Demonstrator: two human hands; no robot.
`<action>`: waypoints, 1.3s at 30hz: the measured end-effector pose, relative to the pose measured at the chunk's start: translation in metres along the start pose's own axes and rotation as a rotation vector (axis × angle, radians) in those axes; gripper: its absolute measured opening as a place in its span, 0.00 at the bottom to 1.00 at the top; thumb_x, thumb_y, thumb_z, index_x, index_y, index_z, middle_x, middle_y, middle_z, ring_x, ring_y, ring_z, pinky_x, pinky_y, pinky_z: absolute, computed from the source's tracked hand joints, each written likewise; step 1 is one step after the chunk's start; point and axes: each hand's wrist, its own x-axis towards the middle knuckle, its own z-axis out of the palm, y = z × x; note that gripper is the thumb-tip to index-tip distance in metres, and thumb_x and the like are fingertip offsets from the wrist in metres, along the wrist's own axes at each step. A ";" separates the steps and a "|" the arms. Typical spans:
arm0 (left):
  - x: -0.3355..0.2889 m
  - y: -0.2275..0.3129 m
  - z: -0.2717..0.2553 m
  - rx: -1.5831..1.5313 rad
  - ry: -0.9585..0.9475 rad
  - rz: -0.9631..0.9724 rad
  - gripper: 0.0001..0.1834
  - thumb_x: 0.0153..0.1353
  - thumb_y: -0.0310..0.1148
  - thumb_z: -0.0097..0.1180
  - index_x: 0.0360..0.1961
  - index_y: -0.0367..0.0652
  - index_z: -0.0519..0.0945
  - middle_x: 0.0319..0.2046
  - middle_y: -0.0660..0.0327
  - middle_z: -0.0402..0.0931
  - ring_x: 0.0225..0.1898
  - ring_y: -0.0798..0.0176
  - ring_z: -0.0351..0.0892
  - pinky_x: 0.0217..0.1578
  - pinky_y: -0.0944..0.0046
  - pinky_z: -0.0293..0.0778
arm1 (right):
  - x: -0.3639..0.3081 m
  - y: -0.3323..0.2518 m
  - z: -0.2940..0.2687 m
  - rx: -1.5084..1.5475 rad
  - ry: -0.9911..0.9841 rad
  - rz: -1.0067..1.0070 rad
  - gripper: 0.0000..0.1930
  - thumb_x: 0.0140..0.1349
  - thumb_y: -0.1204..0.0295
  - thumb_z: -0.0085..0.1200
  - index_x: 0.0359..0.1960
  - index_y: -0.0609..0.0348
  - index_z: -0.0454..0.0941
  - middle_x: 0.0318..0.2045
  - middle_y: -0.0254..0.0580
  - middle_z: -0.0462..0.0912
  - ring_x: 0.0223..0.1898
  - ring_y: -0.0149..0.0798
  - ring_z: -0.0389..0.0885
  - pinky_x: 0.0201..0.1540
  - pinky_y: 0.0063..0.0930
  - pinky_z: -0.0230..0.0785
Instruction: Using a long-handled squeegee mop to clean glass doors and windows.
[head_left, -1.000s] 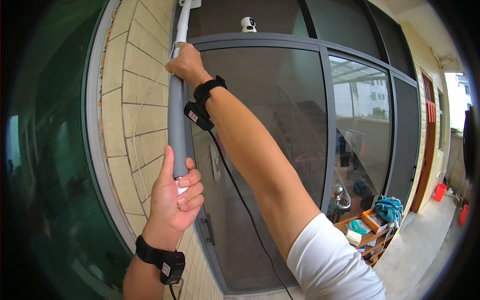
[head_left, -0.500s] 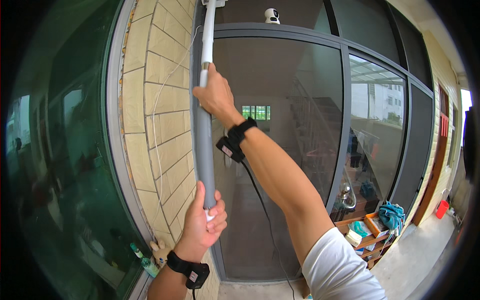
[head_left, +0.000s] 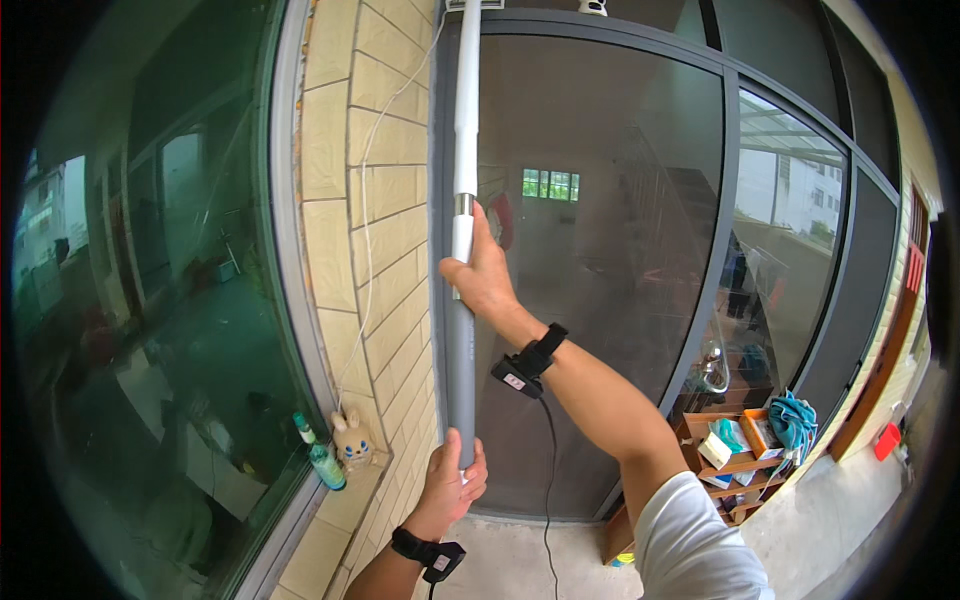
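A long telescopic pole, white above and grey below, runs nearly upright along the edge between the tiled wall and the glass door. My left hand is closed round its bottom end, thumb up along the grey part. Higher up, my right hand grips the pole just below a metal-coloured collar. The pole's top meets a white fitting at the upper picture edge, which is mostly cut off. Each wrist wears a black strap with a small cabled box.
A dark-framed glass door stands ahead, a green-tinted window at left. On the sill are a green bottle and a bunny figure. A cluttered wooden shelf stands at right, with a red bucket farther off.
Both hands have come down with the pole against the door. The view has shifted, so the sill and floor show more, and the small white camera above the door is partly cut off.
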 end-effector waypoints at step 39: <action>-0.333 -0.386 -0.196 1.651 0.345 -0.003 0.16 0.60 0.33 0.56 0.41 0.27 0.76 0.28 0.39 0.79 0.30 0.36 0.78 0.33 0.43 0.73 | -0.516 0.050 -0.085 1.254 -0.420 0.908 0.12 0.58 0.74 0.61 0.23 0.56 0.68 0.20 0.34 0.70 0.24 0.31 0.69 0.31 0.27 0.61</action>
